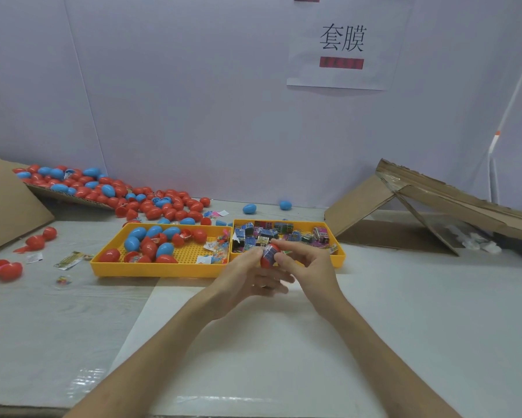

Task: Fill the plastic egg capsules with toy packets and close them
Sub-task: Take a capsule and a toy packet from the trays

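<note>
Both hands, left (247, 277) and right (306, 268), grip one red egg (268, 257) with a packet (268, 251) on it. Yellow trays (163, 271) sit just behind them on the desk (404, 312).

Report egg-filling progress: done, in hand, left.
Done: several closed eggs lie in the left tray; contents unseen. In hand: left hand and right hand grip a red egg with a printed packet. Left: open halves in that tray, many packets in the right tray.

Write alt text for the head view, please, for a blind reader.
The left hand and right hand hold a red egg capsule near an egg tray of red and blue eggs and a packet tray, both yellow.
</note>
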Demonstrator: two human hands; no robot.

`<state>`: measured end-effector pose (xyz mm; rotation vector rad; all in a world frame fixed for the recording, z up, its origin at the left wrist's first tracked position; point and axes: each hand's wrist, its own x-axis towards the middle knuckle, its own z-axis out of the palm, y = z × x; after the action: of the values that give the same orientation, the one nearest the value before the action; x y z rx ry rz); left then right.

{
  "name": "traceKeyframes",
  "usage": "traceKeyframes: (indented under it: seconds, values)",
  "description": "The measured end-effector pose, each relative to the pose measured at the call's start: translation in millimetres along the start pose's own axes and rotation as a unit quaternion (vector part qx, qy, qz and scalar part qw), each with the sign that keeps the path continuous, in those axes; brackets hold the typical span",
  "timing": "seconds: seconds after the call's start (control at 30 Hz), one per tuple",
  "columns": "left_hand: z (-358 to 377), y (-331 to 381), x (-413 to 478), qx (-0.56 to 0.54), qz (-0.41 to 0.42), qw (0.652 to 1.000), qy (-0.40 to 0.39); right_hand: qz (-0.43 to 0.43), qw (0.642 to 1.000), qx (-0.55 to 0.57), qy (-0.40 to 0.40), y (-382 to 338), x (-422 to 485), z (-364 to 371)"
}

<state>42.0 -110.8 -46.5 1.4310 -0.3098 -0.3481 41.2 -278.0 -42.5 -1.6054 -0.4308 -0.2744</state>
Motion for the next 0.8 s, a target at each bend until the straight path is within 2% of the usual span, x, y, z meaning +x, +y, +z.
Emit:
traceKeyframes:
  seconds: [0.07, 0.1, 0.2, 0.33, 0.63, 0.8]
  values:
    - [1.6, -4.5, 3.7, 0.123, 0.074, 0.985, 0.099, 0.005, 1.0, 0.011, 0.016, 0.8, 0.5, -0.2]
    - [0.6, -6.2, 4.4, 0.137, 0.112, 0.976, 0.125, 0.013, 0.999, 0.023, 0.023, 1.0, 1.2, -0.6]
    - [-0.8, -5.3, 2.4, 0.111, 0.17, 0.974, 0.102, 0.031, 0.997, 0.06, 0.042, 1.8, 2.9, -2.5]
    - [-0.1, -4.5, 1.2, 0.173, 0.211, 0.955, 0.114, 0.043, 0.994, 0.091, 0.038, 3.1, 2.3, -2.1]
    - [-0.2, -3.5, -1.8, 0.117, 0.23, 0.953, 0.156, 0.068, 0.989, 0.131, 0.029, 0.5, 1.8, -2.0]
    - [-0.9, -2.1, -2.3, 0.092, 0.218, 0.962, 0.135, 0.066, 0.989, 0.13, 0.032, 0.2, 1.7, -3.4]
